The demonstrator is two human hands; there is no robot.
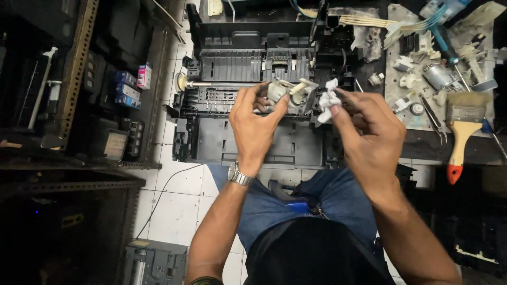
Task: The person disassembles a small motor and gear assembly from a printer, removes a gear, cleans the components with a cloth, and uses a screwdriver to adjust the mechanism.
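My left hand grips a small off-white plastic mechanical part with a short shaft, held up over an opened black printer chassis. My right hand pinches a crumpled white wad of tissue or cloth right beside that part, close to its right side. A metal wristwatch sits on my left wrist. Both hands hover above my lap, over the printer on the floor.
At right, a dirty work board carries a paintbrush with a red-tipped wooden handle, a blue-handled screwdriver, tweezers, a small motor and loose white parts. At left, metal shelving holds small boxes. White floor tiles lie below.
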